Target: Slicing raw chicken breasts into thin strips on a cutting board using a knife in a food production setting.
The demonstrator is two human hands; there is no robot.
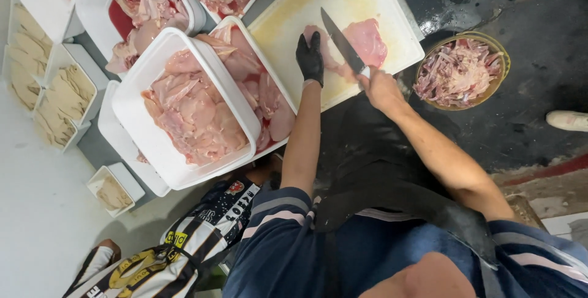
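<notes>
On the stained white cutting board, a soft pink chicken fillet lies flat under the gloved left hand's extended fingers, while the right hand grips a long knife.

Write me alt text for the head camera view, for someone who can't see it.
A person's gloved left hand steadies raw chicken on a white cutting board while the right hand slices with a knife. White tubs of chicken sit left, a bowl of trimmings right.
</notes>
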